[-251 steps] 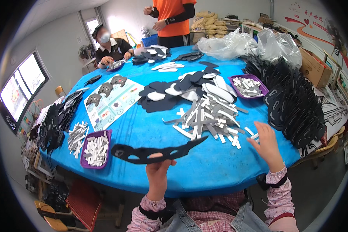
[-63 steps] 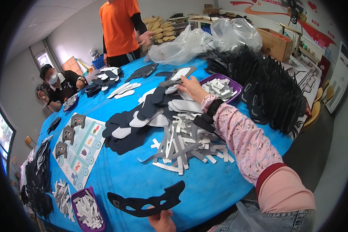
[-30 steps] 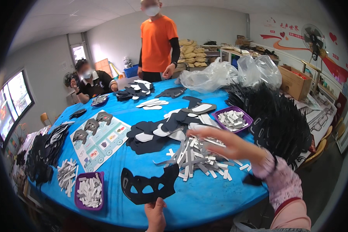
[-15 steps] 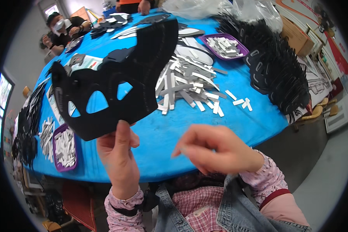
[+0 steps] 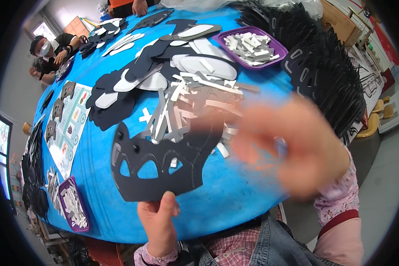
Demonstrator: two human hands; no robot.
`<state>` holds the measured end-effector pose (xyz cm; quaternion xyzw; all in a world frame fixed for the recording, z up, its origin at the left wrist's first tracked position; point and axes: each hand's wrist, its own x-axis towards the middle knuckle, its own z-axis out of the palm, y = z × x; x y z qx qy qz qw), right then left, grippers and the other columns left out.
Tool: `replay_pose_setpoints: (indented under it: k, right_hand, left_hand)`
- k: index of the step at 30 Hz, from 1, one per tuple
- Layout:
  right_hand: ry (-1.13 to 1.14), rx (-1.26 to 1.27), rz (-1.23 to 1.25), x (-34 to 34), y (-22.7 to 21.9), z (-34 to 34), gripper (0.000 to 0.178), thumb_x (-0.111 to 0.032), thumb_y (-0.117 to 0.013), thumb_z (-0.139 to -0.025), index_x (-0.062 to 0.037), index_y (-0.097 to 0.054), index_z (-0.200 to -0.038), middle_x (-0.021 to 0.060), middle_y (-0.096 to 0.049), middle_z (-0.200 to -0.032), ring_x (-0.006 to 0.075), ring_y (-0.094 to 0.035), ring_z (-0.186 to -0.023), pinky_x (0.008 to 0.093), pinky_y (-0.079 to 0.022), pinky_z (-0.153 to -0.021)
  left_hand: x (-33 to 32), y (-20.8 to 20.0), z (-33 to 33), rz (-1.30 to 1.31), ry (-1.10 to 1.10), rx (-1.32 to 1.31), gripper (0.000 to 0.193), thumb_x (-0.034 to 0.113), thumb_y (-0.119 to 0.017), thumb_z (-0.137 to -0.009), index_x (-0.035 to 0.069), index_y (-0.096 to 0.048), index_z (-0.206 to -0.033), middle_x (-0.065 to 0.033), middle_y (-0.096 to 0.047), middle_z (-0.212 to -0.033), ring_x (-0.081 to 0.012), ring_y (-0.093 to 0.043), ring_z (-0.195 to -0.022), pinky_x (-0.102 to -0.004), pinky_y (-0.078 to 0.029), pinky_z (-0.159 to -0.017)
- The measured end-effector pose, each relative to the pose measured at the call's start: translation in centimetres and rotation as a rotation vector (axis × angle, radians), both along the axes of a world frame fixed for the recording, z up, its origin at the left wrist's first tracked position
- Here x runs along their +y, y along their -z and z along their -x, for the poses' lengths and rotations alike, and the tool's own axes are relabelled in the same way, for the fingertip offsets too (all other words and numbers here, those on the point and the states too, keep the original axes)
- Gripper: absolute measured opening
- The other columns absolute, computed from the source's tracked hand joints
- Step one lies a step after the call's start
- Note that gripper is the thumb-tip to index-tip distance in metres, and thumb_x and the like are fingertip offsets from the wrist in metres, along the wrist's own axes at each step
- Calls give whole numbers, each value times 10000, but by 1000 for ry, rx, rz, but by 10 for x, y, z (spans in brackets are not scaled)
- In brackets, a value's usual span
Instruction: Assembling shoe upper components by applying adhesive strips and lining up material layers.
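My left hand pinches the lower edge of a flat black cut-out piece between thumb and fingers. The piece is curved, like a shoe upper, with several rounded triangular holes, two small dark knobs and a strip rising at its right. My right hand is smeared by motion in front of the table's right side, so its fingers and anything in them cannot be made out. Behind the cut-out lies a loose heap of white and grey strips, partly hidden by the piece and the blurred hand.
A purple tray of small strips stands beyond the heap; another purple tray is at near left. Black pieces are stacked at right. White and dark sole-shaped pieces and a printed sheet lie on the blue table. A person sits far left.
My left hand and the black piece have come lower and slightly right, uncovering more of the table. My right hand has swung up and right, now heavily blurred. The whole view has shifted.
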<state>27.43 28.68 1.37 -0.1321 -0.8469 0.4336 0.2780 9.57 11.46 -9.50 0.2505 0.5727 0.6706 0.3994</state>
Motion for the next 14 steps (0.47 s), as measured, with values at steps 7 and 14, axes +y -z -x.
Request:
replay_pose_setpoints:
  k: [7, 14]
  right_hand:
    - [302, 102, -99, 23, 8, 0, 456, -91, -550, -851, -73, -480, -1301, 41, -526, -628, 67, -513, -539, 259, -446, -496]
    - [23, -52, -1350, 12, -13, -7, 419, -183, -595, -800, -104, -546, -1209, 134, -622, -793, 211, -628, -730, 326, -477, -729]
  left_hand:
    - [28, -22, -17, 25, 80, 71, 231, 175, -654, -856, 30, -538, -992, 1, -533, -670, -70, -448, -512, -239, -374, -489]
    - [-36, -12, -29, 277, 179, -148, 282, 176, -708, -808, 30, -554, -994, -20, -595, -748, -98, -528, -565, -231, -402, -483]
